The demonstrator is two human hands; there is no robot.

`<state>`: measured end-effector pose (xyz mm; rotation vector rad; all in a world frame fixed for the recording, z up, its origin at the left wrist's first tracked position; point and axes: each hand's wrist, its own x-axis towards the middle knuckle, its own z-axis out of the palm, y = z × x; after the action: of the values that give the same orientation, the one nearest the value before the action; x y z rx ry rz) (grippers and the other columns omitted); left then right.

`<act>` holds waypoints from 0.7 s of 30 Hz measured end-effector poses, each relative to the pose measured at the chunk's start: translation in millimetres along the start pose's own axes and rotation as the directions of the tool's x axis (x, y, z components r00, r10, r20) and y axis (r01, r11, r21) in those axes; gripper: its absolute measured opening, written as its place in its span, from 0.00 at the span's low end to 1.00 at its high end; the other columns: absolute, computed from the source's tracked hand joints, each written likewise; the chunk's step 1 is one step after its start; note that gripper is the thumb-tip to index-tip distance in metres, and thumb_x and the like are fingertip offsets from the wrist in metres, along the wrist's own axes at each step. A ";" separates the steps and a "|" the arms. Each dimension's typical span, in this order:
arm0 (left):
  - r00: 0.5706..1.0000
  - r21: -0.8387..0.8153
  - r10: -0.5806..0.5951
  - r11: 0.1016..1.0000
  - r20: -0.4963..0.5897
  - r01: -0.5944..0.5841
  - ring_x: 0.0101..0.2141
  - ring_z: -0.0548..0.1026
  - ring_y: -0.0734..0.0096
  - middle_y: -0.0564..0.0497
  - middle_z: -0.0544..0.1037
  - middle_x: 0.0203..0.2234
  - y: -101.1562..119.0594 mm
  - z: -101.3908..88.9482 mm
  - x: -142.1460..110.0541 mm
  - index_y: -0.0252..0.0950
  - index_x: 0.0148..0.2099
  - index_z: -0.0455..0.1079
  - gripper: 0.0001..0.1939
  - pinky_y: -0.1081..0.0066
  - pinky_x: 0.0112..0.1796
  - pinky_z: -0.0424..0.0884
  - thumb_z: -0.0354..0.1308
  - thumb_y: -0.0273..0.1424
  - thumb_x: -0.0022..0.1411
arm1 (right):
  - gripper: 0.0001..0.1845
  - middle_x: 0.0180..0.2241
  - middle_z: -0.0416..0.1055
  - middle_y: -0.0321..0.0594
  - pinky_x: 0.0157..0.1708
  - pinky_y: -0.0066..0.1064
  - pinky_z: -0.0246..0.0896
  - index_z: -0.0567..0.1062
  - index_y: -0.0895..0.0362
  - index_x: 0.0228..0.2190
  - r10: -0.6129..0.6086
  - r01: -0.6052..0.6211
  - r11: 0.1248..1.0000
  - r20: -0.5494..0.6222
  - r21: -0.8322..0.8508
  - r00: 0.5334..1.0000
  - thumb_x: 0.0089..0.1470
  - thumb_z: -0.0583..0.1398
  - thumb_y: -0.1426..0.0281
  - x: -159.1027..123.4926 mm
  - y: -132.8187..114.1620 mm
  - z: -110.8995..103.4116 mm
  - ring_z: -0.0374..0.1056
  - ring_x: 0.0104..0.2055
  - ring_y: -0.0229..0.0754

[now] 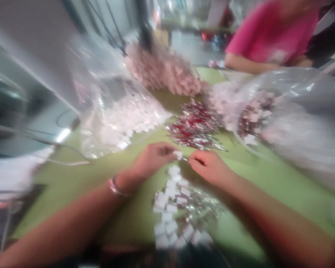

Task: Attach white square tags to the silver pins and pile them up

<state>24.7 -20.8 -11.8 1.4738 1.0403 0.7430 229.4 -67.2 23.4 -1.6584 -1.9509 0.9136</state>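
Observation:
My left hand (158, 156) pinches a small white square piece (178, 155) between thumb and fingertips. Facing it, my right hand (206, 163) is closed on the end of a thin silvery piece (185, 159), which meets the white square; whether the two are joined I cannot tell. Just beyond both hands lies a heap of red and silver shiny pieces (195, 126). Nearer to me, below the hands, a pile of white square pieces (170, 208) lies beside a cluster of clear, silvery bits (202, 208). Blur hides finer detail.
On the green table (123, 208), a clear plastic bag (100, 111) of white pieces stands back left. Another plastic bag (301, 123) with pieces lies at right. Pale pink bundles (167, 70) lie behind. A person in a pink shirt (273, 33) sits across the table.

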 end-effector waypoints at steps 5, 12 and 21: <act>0.997 0.091 0.073 0.993 0.013 -0.074 0.31 0.76 0.68 0.48 0.81 0.31 -1.2 6.5 -3.4 0.37 0.37 0.78 0.09 0.70 0.32 0.71 0.65 0.35 0.53 | 0.11 0.21 0.71 0.32 0.26 0.26 0.55 0.72 0.56 0.22 -0.037 0.039 0.999 0.054 -0.034 0.998 0.53 0.54 0.71 0.0 -0.6 2.2 0.63 0.24 0.35; 0.998 0.044 0.054 0.998 0.029 -0.055 0.29 0.74 0.67 0.48 0.80 0.29 -2.8 14.2 -2.5 0.37 0.36 0.77 0.08 0.69 0.31 0.71 0.64 0.34 0.53 | 0.12 0.19 0.67 0.32 0.25 0.26 0.52 0.69 0.55 0.20 -0.091 0.091 0.992 0.000 -0.083 0.996 0.55 0.54 0.72 1.8 1.0 13.8 0.61 0.23 0.35; 0.864 0.836 0.483 0.527 -0.144 -0.155 0.55 0.63 0.50 0.37 0.72 0.49 -5.3 -65.9 30.0 0.32 0.53 0.70 0.18 0.49 0.56 0.57 0.47 0.27 0.64 | 0.14 0.21 0.67 0.33 0.27 0.26 0.51 0.71 0.56 0.20 -0.308 0.332 0.922 0.140 -0.200 0.941 0.55 0.55 0.71 1.6 7.4 9.7 0.59 0.24 0.33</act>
<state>-22.6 34.1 -8.6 2.4573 1.5274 0.8786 227.6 -67.1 11.3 -1.3600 -2.3828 0.6904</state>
